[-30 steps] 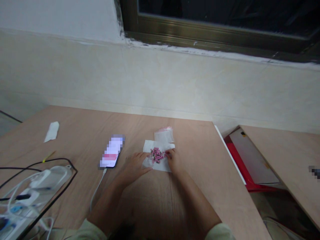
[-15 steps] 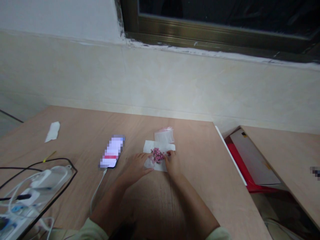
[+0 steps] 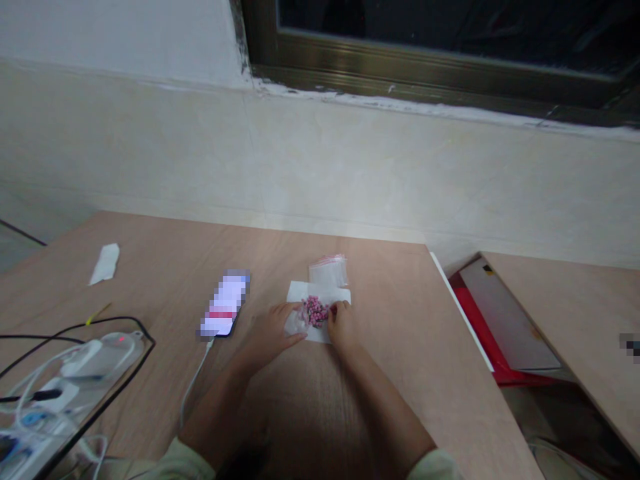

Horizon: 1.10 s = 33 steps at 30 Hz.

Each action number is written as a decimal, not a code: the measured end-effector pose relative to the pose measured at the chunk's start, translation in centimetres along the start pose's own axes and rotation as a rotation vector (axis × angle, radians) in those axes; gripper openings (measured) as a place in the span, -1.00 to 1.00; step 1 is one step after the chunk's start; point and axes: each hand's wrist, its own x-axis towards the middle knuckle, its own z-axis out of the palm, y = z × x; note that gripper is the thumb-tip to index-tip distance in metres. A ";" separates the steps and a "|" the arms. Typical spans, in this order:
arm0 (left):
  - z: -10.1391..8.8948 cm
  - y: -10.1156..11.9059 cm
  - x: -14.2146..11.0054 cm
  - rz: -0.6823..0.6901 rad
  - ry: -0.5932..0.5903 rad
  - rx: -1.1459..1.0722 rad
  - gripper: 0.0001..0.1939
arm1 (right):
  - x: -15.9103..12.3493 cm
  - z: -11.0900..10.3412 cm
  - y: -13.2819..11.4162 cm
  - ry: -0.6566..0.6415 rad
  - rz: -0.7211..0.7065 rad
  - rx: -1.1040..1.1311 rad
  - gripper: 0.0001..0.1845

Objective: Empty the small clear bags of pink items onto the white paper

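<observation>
Between the left hand (image 3: 270,331) and right hand (image 3: 343,327), a speckled pink cluster (image 3: 315,311) sits on white paper (image 3: 313,291) — beyond the right hand, a red panel (image 3: 475,320).

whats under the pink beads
A white paper sheet lies under the pink beads, on the wooden table. The sheet right beneath them is covered, so its surface there cannot be seen; the left hand and right hand hide parts of it.

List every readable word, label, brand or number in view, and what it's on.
No text is readable.
Phone: screen pixelated, nothing legible.
White power strip: any markings too small and blurred to read.
Small plastic bag: no legible print.
</observation>
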 end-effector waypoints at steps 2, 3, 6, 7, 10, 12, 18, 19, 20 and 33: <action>0.0 -0.1 0.0 -0.005 0.050 -0.057 -0.49 | 0.0 0.2 0.1 0.022 -0.007 0.029 -0.83; 0.0 -0.1 -0.1 -0.006 0.071 -0.084 -0.49 | 0.0 0.3 0.2 0.033 -0.007 0.053 -0.83; -0.4 0.2 0.0 0.000 0.108 -0.147 -0.51 | 0.0 0.6 0.5 0.068 -0.009 0.126 -0.85; -0.5 0.3 0.0 0.006 0.113 -0.163 -0.52 | 0.1 0.6 0.6 0.080 -0.008 0.150 -0.86; -0.7 0.5 0.0 0.028 0.123 -0.180 -0.54 | 0.2 0.3 0.8 0.106 0.006 0.230 -0.87; -0.6 0.4 -0.1 0.037 0.136 -0.169 -0.54 | 0.1 -0.4 0.5 0.118 0.017 0.291 -0.87; 0.3 0.1 0.1 0.056 0.113 -0.081 -0.54 | -1.4 -3.9 -3.4 0.019 -0.130 0.502 -0.86; 0.4 0.0 0.2 0.066 0.108 -0.070 -0.55 | -1.6 -4.2 -3.9 -0.024 -0.174 0.523 -0.86; 0.5 0.0 0.2 0.072 0.104 -0.062 -0.55 | -1.8 -4.3 -4.2 -0.050 -0.200 0.534 -0.87; 0.1 -0.3 0.0 0.046 0.072 0.003 -0.54 | -0.5 -0.8 1.1 -0.029 -0.067 0.217 -0.89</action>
